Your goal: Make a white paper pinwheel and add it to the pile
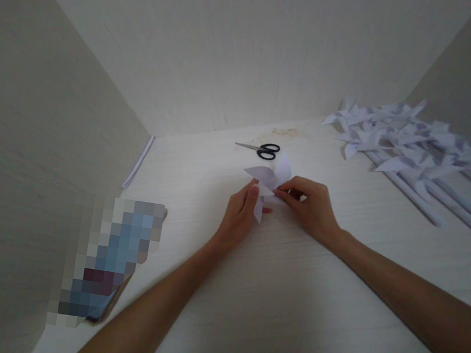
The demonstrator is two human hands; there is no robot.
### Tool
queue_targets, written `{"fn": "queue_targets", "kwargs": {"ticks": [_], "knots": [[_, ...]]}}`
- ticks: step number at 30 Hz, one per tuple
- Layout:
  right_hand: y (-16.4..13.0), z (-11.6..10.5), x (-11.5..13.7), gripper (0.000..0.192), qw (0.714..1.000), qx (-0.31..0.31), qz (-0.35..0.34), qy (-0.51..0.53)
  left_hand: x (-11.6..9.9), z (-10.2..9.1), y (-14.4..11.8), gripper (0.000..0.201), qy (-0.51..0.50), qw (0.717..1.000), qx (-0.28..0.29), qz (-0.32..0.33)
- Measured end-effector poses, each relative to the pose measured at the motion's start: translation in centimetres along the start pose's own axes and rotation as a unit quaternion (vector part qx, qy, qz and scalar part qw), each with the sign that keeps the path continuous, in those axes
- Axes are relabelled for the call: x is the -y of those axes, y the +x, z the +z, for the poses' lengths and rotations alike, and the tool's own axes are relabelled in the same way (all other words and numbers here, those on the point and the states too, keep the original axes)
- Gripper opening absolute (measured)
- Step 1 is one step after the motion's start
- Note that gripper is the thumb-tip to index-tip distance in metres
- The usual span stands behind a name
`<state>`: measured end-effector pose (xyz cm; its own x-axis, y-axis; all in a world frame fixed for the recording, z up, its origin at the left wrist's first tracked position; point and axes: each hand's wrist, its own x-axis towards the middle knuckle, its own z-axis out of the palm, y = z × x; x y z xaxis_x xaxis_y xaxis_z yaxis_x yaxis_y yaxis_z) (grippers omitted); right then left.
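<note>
Left hand [238, 215]: gripping the pinwheel, thumb on top of the paper, other fingers behind and under it.
Right hand [308, 205]: thumb and fingers pinched on the pinwheel's right side; exact part between the fingertips too small to tell.
Pinwheel [262, 173]: white paper, curled pointed blades, held between both hands at mid-table, in front of the scissors.
Scissors [267, 151]: black handles, lying on the table just beyond the pinwheel, blades pointing left.
Pile [400, 139]: more white pinwheels, overlapping, far right by the wall.
Sticks [412, 196]: white paper rolls, lying under and beside the pile.
Roll [138, 163]: white, thin, along the left wall.
Phone [123, 260]: pixelated, near left, beside the left forearm.
Table [289, 291]: white, faint grain.
</note>
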<state>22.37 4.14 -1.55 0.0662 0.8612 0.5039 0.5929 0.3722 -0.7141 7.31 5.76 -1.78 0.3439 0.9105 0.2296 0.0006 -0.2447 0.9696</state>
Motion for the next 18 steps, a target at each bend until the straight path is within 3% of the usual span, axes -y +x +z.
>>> {"fn": "queue_targets", "kwargs": {"ticks": [6, 18], "knots": [[0.08, 0.04, 0.11, 0.012, 1.000, -0.002, 0.017, 0.010, -0.26, -0.12, -0.11, 0.043, 0.015, 0.999, 0.042, 0.007], [0.08, 0.14, 0.08, 0.011, 1.000, 0.007, 0.005, 0.023, -0.52, 0.03, -0.11, 0.042, -0.005, 1.000, -0.011, -0.004]]}}
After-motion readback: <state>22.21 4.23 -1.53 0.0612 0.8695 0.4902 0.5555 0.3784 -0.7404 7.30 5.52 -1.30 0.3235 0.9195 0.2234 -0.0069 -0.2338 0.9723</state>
